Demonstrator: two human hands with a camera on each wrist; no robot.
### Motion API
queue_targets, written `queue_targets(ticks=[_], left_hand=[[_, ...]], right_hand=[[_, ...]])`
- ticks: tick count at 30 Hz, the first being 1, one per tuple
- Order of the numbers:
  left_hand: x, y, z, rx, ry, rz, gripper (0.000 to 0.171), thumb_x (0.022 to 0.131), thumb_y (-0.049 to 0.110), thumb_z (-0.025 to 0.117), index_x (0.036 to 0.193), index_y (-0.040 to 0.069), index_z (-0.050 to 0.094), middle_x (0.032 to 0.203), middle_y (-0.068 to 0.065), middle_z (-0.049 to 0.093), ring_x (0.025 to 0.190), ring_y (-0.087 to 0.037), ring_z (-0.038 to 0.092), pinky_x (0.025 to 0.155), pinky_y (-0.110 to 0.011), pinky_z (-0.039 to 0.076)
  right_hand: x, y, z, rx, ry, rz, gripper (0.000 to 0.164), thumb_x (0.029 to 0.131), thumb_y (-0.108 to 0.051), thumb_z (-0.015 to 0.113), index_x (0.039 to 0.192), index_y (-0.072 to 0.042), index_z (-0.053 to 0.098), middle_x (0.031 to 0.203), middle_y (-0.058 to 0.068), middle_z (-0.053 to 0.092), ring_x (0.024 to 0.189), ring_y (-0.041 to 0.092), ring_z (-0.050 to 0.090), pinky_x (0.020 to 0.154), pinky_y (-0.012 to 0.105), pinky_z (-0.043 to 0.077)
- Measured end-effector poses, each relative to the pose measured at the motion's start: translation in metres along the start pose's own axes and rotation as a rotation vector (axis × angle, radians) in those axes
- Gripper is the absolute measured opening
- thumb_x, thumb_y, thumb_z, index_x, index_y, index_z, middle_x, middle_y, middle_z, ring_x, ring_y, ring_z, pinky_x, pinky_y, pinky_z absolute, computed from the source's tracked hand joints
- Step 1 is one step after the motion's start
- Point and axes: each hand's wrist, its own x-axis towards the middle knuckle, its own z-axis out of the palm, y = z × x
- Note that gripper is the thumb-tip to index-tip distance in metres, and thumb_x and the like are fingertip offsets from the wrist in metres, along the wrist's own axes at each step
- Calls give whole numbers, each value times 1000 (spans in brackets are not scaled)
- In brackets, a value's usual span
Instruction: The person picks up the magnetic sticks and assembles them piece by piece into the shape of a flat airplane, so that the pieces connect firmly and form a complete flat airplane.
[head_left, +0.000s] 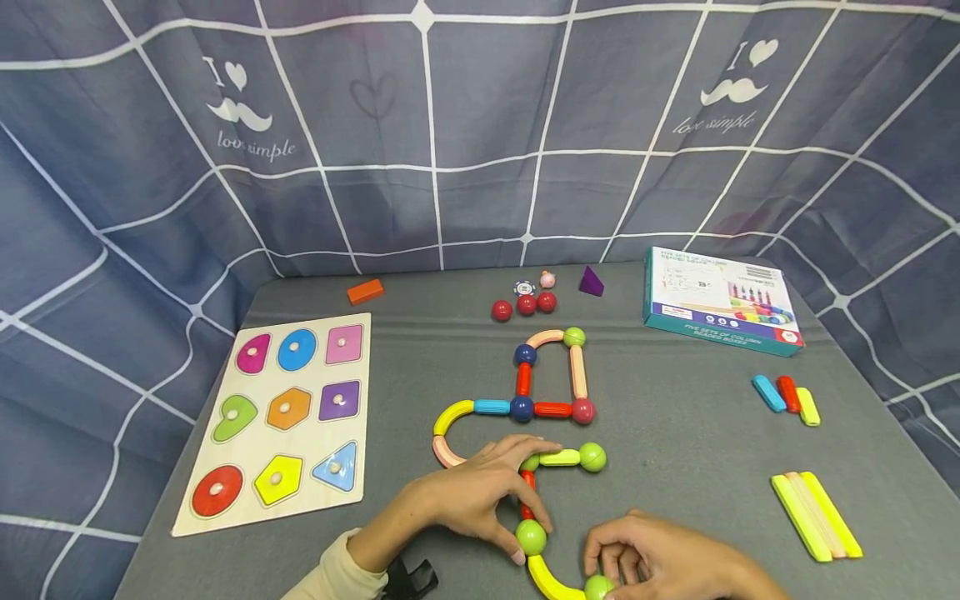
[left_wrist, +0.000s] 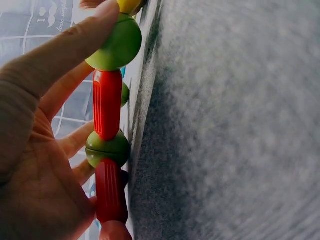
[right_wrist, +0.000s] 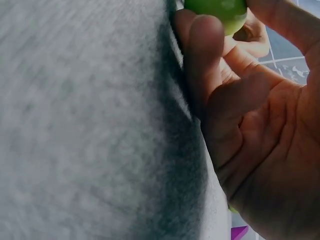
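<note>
A chain of balls and coloured rods lies on the grey table. My left hand (head_left: 480,492) spans its lower part, with thumb and a finger pinching a green ball (head_left: 531,537). In the left wrist view a red rod (left_wrist: 107,105) runs from that ball to another green ball (left_wrist: 107,149) beside the palm. A curved yellow rod (head_left: 553,581) joins the pinched ball to a further green ball (head_left: 598,587) at the bottom edge. My right hand (head_left: 667,557) pinches this last ball between thumb and fingers; the right wrist view shows the ball (right_wrist: 220,15) at the fingertips.
Farther up, the chain forms a loop with a dark blue ball (head_left: 522,408). A shape puzzle board (head_left: 251,450) lies left. Red balls (head_left: 526,304) and a purple prism (head_left: 591,282) sit behind. A box (head_left: 720,300), short rods (head_left: 787,393) and long rods (head_left: 817,517) are right.
</note>
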Motion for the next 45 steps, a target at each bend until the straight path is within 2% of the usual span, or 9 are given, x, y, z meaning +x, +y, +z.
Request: queue_targets(ticks=[5, 8, 13, 16, 21, 25, 29, 37, 45], left_hand=[[-1, 1, 0, 15, -2, -8, 36, 69, 56, 77, 103, 45, 69, 154, 7, 18, 140, -12, 10, 108, -44, 24], [-1, 1, -1, 16, -3, -14, 36, 69, 55, 77, 103, 45, 69, 154, 8, 17, 139, -12, 10, 108, -45, 24], [-1, 2, 0, 27, -2, -20, 36, 69, 55, 78, 102, 47, 68, 154, 8, 17, 139, -12, 10, 106, -44, 26], [0, 1, 1, 27, -7, -21, 35, 69, 55, 78, 102, 47, 68, 154, 9, 16, 139, -11, 10, 106, -43, 27], [2, 0, 1, 19, -20, -22, 34, 70, 57, 76, 102, 47, 68, 154, 10, 16, 139, -11, 9, 105, -43, 27], [3, 0, 1, 32, -13, -14, 34, 69, 57, 77, 101, 47, 68, 153, 10, 17, 139, -11, 10, 106, -41, 27], [2, 0, 1, 33, -9, -14, 35, 69, 57, 77, 101, 47, 68, 153, 9, 17, 139, -11, 10, 106, -41, 27], [1, 0, 1, 28, -7, -15, 35, 69, 57, 76, 102, 47, 68, 154, 9, 16, 139, -12, 10, 107, -41, 25], [1, 1, 1, 25, -9, -29, 37, 69, 56, 78, 103, 46, 68, 154, 9, 16, 139, -11, 10, 104, -42, 28]], right_hand=[[-4, -2, -3, 0, 36, 21, 16, 91, -7, 62, 106, -11, 61, 80, -4, 61, 63, -3, 52, 51, 21, 48], [-19, -5, -20, -18, 136, 55, 13, 93, -6, 59, 106, -6, 61, 81, -2, 62, 63, -1, 54, 50, 24, 49], [-70, -12, -61, -289, 566, 89, 7, 94, -4, 57, 99, -3, 62, 75, 4, 60, 58, 7, 55, 48, 28, 47], [-110, -10, -80, -469, 854, 223, 7, 93, -8, 60, 96, -2, 63, 74, 6, 62, 57, 12, 57, 50, 28, 46], [-165, 14, -99, -553, 1070, 498, 27, 96, -19, 57, 103, 7, 60, 73, 5, 61, 55, 12, 54, 47, 27, 42], [-193, 38, -105, -602, 1123, 692, 38, 97, -26, 55, 109, 10, 58, 77, 3, 62, 56, 9, 52, 48, 26, 42], [-206, 51, -105, -604, 1115, 782, 44, 95, -32, 56, 112, 9, 57, 79, 3, 61, 55, 10, 50, 47, 26, 41], [-197, 44, -98, -692, 1121, 848, 41, 90, -31, 63, 98, 9, 61, 72, 2, 58, 53, 10, 46, 45, 26, 39], [-188, 31, -98, -861, 1116, 798, 28, 85, -24, 67, 81, 4, 63, 63, 0, 53, 52, 6, 41, 46, 24, 33]])
